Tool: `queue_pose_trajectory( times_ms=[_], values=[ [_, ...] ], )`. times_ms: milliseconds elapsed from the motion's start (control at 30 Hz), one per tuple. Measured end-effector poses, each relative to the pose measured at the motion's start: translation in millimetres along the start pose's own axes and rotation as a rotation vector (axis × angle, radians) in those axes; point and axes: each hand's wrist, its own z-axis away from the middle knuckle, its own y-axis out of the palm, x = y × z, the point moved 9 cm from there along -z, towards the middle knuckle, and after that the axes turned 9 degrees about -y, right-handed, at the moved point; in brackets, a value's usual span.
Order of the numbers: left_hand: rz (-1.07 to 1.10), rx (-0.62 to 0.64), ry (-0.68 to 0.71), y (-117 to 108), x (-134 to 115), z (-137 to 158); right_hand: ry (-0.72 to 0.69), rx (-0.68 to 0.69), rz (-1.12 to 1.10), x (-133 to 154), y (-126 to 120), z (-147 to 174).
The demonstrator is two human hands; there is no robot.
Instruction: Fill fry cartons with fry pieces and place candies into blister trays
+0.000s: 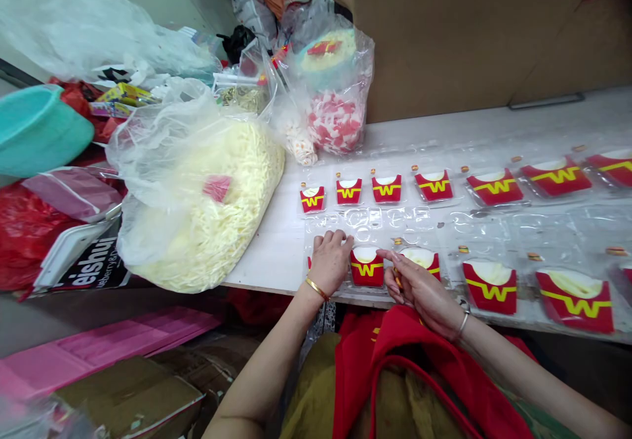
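Note:
My left hand (330,262) is over the near row of clear plastic blister trays (424,218), its fingers bent and closed at the tray edge. Whatever is between those fingertips is hidden. Just right of it sits a red toy fries box (367,274) with a yellow W band. My right hand (422,291) is beside that box, index finger stretched toward its rim. The other fingers curl around small orange-brown pieces (397,280), partly covered by the hand. A tiny toy burger (398,241) lies in a tray hollow above the neighbouring fries box (419,259).
A large clear bag of pale yellow sticks (237,208) stands at the left of the white table (266,241). Behind it is a bag of pink and white pieces (336,120). A cardboard box (484,37) borders the back. A turquoise basin (42,126) is far left.

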Motion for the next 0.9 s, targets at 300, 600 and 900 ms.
queue_pose_trajectory(
  times_ms=[300, 600, 900],
  values=[
    [0.791, 0.039, -0.009, -15, -27, 41, 0.084, 0.071, 0.010, -21, 22, -10],
    [0.649, -0.140, -0.135, -36, 44, 46, 0.127, 0.197, -0.031, -26, 54, -12],
    [-0.032, -0.116, 0.007, -19, 104, 27, 0.122, 0.141, -0.082, -20, 46, -11]
  ],
)
